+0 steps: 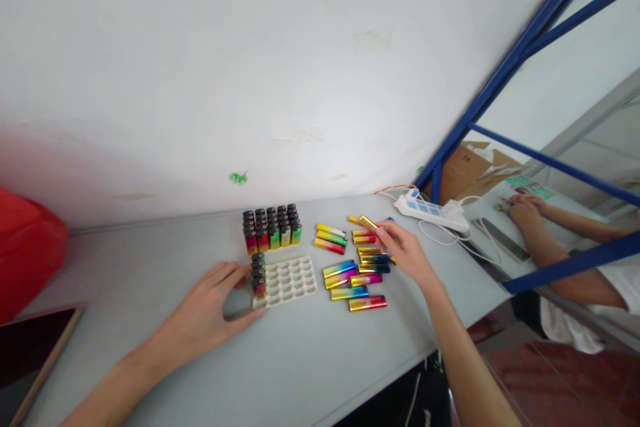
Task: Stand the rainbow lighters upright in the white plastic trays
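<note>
My left hand [210,310] rests on the grey table [310,360] with fingers curled against the left side of a white cell tray [293,280]. A few black-capped lighters [259,275] stand in that tray's left column. My right hand [405,250] hovers over a scatter of shiny rainbow lighters [353,277] and pinches one gold lighter [369,222] at its fingertips. Behind the white tray stands a full block of upright lighters [271,228].
A white power strip [430,210] with cables lies at the table's back right. Blue metal frame bars [525,153] rise on the right; behind them another person's hand [525,210] works at a neighbouring table. A red bag [27,250] and a dark tablet [30,353] sit left.
</note>
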A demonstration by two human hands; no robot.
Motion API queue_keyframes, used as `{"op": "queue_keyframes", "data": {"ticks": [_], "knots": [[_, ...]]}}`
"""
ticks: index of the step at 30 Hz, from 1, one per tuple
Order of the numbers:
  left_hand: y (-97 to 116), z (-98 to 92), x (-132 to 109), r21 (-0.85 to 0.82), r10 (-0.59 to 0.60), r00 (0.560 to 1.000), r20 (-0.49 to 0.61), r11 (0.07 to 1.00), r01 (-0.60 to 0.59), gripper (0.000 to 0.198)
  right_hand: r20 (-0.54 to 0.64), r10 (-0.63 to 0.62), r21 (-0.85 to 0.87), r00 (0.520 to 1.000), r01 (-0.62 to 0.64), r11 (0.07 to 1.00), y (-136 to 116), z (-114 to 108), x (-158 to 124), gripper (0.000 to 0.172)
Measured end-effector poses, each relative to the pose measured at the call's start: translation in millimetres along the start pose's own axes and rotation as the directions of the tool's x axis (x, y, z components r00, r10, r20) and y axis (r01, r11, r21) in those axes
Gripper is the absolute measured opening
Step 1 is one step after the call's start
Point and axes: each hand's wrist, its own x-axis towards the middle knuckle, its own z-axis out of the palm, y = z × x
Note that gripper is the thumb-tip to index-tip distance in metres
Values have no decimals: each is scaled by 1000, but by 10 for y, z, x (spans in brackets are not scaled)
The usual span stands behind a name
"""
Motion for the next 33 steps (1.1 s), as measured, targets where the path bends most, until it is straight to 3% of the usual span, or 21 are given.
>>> {"op": "queue_keyframes", "data": {"ticks": [4,7,9,12,16,20,22,27,33], "knots": [[31,-17,-1,16,4,1000,-8,1000,-4,52,-102,152,381,983,-102,919,-269,373,57,51],[51,-20,-1,15,-1,1000,5,1000,1,51,-73,198,623,977,-111,774,-525,663,183,49],[65,-6,3,12,-17,1000,9,1000,17,51,-18,172,698,985,-110,707,-692,834,271,55],[92,27,13,4,-55,998,-11,998,55,53,158,80,714,984,-170,679,-874,1068,351,60],[140,43,28,1,-88,996,-28,996,88,54,372,-44,715,927,-256,651,-942,1345,301,55],[180,16,36,-14,-81,997,1,997,81,51,482,14,646,876,-366,670,-924,1511,146,57],[186,8,37,-24,-84,996,8,996,84,51,485,92,587,869,-402,703,-924,1547,83,65],[176,3,42,-39,-94,995,18,995,94,52,355,257,526,899,-419,740,-932,1583,20,79],[165,-12,52,-37,-98,995,29,994,99,55,333,352,529,874,-483,698,-890,1597,13,68]]}}
